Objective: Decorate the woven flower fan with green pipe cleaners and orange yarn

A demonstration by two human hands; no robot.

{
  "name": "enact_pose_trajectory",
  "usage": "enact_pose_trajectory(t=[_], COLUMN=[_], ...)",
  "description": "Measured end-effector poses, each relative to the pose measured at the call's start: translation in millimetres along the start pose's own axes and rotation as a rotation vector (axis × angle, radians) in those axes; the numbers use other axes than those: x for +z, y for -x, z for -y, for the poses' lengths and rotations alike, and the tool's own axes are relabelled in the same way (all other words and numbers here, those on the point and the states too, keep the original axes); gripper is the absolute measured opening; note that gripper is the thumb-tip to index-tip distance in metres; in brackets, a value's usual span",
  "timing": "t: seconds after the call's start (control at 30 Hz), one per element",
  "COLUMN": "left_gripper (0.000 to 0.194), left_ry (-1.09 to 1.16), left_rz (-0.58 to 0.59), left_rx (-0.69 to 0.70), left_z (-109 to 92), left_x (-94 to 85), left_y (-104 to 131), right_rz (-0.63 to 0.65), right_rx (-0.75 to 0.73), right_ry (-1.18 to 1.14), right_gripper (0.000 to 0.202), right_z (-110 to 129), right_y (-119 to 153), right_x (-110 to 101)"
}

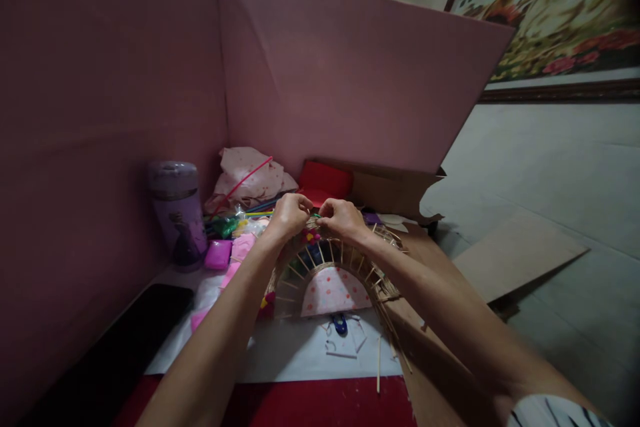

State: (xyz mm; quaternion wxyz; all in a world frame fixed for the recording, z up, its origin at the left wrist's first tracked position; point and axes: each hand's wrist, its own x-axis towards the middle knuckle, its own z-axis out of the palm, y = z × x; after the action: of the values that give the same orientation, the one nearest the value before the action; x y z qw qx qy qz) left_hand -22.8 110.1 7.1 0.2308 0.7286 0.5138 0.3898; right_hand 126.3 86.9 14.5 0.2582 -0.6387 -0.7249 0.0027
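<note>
Both my hands meet over the top of a fan-shaped woven piece point(341, 252), made of thin sticks and straw-coloured strands around a half-round of pale cloth with red dots point(336, 290). My left hand point(291, 217) is closed in a pinch at the outer rim; what its fingertips hold is too small to make out. The fingers of my right hand point(343, 219) pinch beside a small green strand point(315, 216) between the two hands. Just below them, a pink and yellow flower decoration point(311, 236) sits on the rim. Another red and yellow decoration point(267, 303) is at the lower left end.
A purple tumbler point(180, 217) and a magenta packet point(218, 255) stand left, near a black object point(145, 327). Behind are bundled dotted cloth point(255, 170) and a red item point(326, 180). A blue oval item point(340, 324) and a loose stick point(379, 363) lie in front. Pink panels point(340, 67) enclose the back.
</note>
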Motion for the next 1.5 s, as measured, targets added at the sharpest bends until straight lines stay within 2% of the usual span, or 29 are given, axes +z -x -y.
enact_pose_trajectory(t=[0.3, 0.57, 0.93, 1.17, 1.5], left_gripper=[0.032, 0.029, 0.029, 0.029, 0.029], left_ry=[-0.044, -0.069, -0.055, -0.066, -0.085], left_rz=[-0.023, -0.045, -0.072, -0.074, -0.074], left_rx=[0.007, 0.015, 0.022, -0.006, -0.027], left_z=[0, -5, -2, -6, -8], left_x=[-1.1, -3.8, -1.3, -5.1, -6.8], left_y=[1, 3, 2, 3, 5], right_rz=[0.001, -0.060, -0.095, -0.056, -0.110], right_rx=[-0.052, -0.131, -0.192, -0.234, -0.238], right_ry=[-0.002, 0.022, 0.053, 0.148, -0.015], right_gripper=[0.010, 0.026, 0.028, 0.027, 0.027], right_z=[-7, -7, -11, -10, -19], right_y=[4, 26, 37, 40, 40], right_x=[-1, -6, 0, 3, 7])
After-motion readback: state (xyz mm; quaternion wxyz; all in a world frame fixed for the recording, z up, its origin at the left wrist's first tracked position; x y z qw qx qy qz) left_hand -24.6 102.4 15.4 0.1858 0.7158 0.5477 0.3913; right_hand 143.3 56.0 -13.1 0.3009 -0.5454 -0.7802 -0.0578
